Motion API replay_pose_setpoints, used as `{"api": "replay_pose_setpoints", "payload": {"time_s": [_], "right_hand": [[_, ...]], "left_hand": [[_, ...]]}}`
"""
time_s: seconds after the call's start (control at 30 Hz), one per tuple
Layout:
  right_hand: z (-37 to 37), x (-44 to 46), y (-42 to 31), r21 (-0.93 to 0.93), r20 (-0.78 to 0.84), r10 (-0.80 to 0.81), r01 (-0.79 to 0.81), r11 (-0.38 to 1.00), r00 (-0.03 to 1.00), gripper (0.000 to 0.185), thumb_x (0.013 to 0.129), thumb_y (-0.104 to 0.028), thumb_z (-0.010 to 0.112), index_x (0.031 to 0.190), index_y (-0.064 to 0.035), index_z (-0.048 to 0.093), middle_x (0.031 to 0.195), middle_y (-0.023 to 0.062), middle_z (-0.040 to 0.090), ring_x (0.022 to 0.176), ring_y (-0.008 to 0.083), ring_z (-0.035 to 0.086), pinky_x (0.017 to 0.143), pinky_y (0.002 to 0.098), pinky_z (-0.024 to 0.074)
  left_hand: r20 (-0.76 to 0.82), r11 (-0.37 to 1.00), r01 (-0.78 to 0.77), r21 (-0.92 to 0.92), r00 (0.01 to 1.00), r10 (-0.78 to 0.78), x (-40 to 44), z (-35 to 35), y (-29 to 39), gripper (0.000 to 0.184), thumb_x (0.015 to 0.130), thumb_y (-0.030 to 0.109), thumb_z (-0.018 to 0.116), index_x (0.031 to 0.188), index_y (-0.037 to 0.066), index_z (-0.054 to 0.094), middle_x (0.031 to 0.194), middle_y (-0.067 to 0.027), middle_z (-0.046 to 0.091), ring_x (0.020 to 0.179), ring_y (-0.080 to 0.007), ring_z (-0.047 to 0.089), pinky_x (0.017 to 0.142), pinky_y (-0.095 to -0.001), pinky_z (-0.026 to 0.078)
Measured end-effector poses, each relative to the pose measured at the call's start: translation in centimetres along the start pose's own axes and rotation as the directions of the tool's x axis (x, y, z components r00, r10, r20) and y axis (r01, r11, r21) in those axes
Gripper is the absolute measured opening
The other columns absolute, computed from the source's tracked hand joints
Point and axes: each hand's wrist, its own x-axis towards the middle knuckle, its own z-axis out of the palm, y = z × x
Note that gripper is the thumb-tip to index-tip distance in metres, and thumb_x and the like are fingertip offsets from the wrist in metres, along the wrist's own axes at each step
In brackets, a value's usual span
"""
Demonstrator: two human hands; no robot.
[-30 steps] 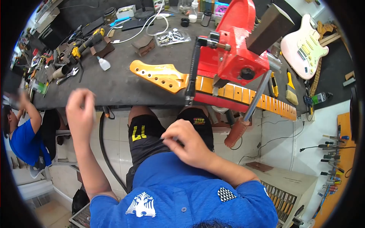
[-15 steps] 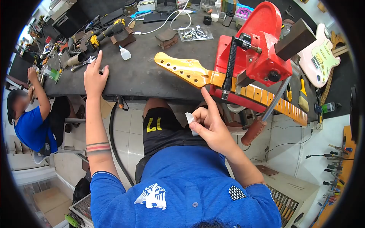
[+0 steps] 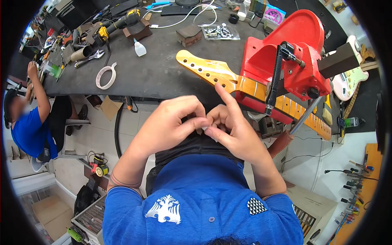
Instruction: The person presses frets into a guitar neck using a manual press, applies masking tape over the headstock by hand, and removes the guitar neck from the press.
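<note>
Both hands meet over my lap, just in front of the bench edge. Between their fingertips is a small white piece (image 3: 205, 128), mostly hidden. My left hand (image 3: 173, 122) pinches it from one side. My right hand (image 3: 232, 128) pinches it from the other, its index finger stretched toward the headstock. The guitar neck (image 3: 208, 69) lies across the red vise (image 3: 302, 61), headstock to the left, frets running down to the right. A roll of white tape (image 3: 106, 77) lies on the bench with its end lifted.
A small white bottle (image 3: 139, 49), a brown block (image 3: 189, 35) and a bag of hardware (image 3: 220, 32) sit on the dark bench (image 3: 143, 77). A yellow drill (image 3: 122, 22) is at the back left. A pink guitar (image 3: 347, 83) stands right. A co-worker (image 3: 34, 126) sits far left.
My left hand has left the bench and come over to my right hand at the white piece. The tape roll now shows on the bench where my left hand was. The view has shifted slightly.
</note>
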Motion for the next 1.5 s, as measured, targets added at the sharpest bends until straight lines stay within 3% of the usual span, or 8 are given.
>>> {"api": "replay_pose_setpoints", "payload": {"time_s": [0.13, 0.2, 0.27, 0.43, 0.6, 0.67, 1.27, 1.5], "right_hand": [[-0.8, 1.4, -0.5, 0.002, -0.120, -0.080, 0.080, 0.997, 0.990, 0.066, 0.108, 0.000, 0.070, 0.168, -0.0031, 0.044, 0.113, 0.0043, 0.066, 0.093, 0.0076, 0.062, 0.078, 0.0244, 0.0478], [-0.9, 1.9, -2.0, -0.081, -0.278, -0.067, 0.046, 0.996, 0.958, 0.032, 0.109, -0.005, 0.072, 0.140, -0.0003, 0.063, 0.100, 0.0008, 0.067, 0.089, 0.0078, 0.063, 0.077, 0.0265, 0.0487], [-1.0, 3.1, -3.1, -0.379, -0.373, -0.201, 0.049, 0.924, 0.906, 0.027, 0.108, -0.008, 0.073, 0.133, 0.0003, 0.065, 0.094, 0.0057, 0.068, 0.087, 0.0142, 0.067, 0.078, 0.0319, 0.0522], [-3.1, 6.9, -2.2, -0.626, -0.493, -0.343, -0.052, 0.778, 0.799, 0.024, 0.106, -0.012, 0.074, 0.125, 0.0000, 0.066, 0.095, 0.0151, 0.072, 0.089, 0.0289, 0.074, 0.083, 0.0435, 0.0574], [-4.4, 9.6, -2.3, -0.664, -0.589, -0.272, -0.264, 0.700, 0.761, 0.025, 0.106, -0.016, 0.074, 0.124, -0.0011, 0.066, 0.104, 0.0206, 0.078, 0.102, 0.0379, 0.079, 0.090, 0.0497, 0.0600], [-4.7, 10.3, -1.6, -0.681, -0.570, -0.289, -0.245, 0.690, 0.769, 0.025, 0.106, -0.013, 0.073, 0.125, 0.0025, 0.065, 0.098, 0.0163, 0.076, 0.094, 0.0290, 0.076, 0.088, 0.0432, 0.0579], [-5.3, 10.7, -1.0, -0.661, -0.581, -0.244, -0.275, 0.699, 0.776, 0.028, 0.106, -0.012, 0.075, 0.125, 0.0030, 0.062, 0.101, 0.0162, 0.075, 0.095, 0.0268, 0.076, 0.089, 0.0417, 0.0591], [-5.4, 10.8, -0.9, -0.651, -0.588, -0.228, -0.286, 0.703, 0.776, 0.030, 0.105, -0.012, 0.076, 0.127, 0.0033, 0.062, 0.102, 0.0161, 0.075, 0.095, 0.0264, 0.076, 0.089, 0.0412, 0.0594]], "left_hand": [[-0.228, 1.000, -0.013, -0.004, 0.974, 0.012, 1.6, -1.1, 1.2, 0.012, 0.095, 0.002, 0.085, 0.093, -0.001, 0.074, 0.088, -0.0032, 0.071, 0.079, -0.0099, 0.065, 0.071, -0.0288, 0.052], [-0.275, 0.997, -0.052, 0.058, 0.959, 0.066, 2.6, -1.8, 1.2, 0.011, 0.097, 0.002, 0.084, 0.103, -0.001, 0.075, 0.088, -0.0023, 0.071, 0.081, -0.0085, 0.066, 0.072, -0.0274, 0.052], [-0.359, 0.998, -0.025, -0.058, 0.933, 0.002, 3.9, -1.4, 0.5, 0.018, 0.098, 0.002, 0.084, 0.113, -0.001, 0.074, 0.089, -0.0020, 0.072, 0.082, -0.0075, 0.066, 0.074, -0.0264, 0.052], [-0.453, 0.995, -0.031, -0.096, 0.892, -0.016, 7.4, -0.9, -2.5, 0.034, 0.100, 0.004, 0.082, 0.131, 0.002, 0.069, 0.089, -0.0029, 0.074, 0.082, -0.0069, 0.066, 0.075, -0.0263, 0.052], [-0.458, 0.966, 0.064, 0.248, 0.887, 0.059, 10.0, 0.2, -5.8, 0.033, 0.098, 0.012, 0.082, 0.126, 0.005, 0.068, 0.081, -0.0038, 0.071, 0.077, -0.0163, 0.067, 0.078, -0.0354, 0.051], [-0.439, 0.957, 0.106, 0.270, 0.898, 0.024, 10.4, 0.3, -6.5, 0.030, 0.097, 0.014, 0.081, 0.123, 0.009, 0.066, 0.080, -0.0018, 0.070, 0.083, -0.0257, 0.072, 0.093, -0.0437, 0.048], [-0.414, 0.861, 0.026, 0.507, 0.884, 0.217, 10.3, 0.8, -6.4, 0.029, 0.096, 0.012, 0.080, 0.119, 0.010, 0.062, 0.090, -0.0060, 0.070, 0.092, -0.0296, 0.071, 0.088, -0.0475, 0.051], [-0.434, 0.860, 0.004, 0.510, 0.864, 0.254, 10.4, 0.8, -6.7, 0.029, 0.095, 0.012, 0.082, 0.118, 0.009, 0.064, 0.081, -0.0061, 0.065, 0.080, -0.0262, 0.068, 0.085, -0.0443, 0.054]]}}
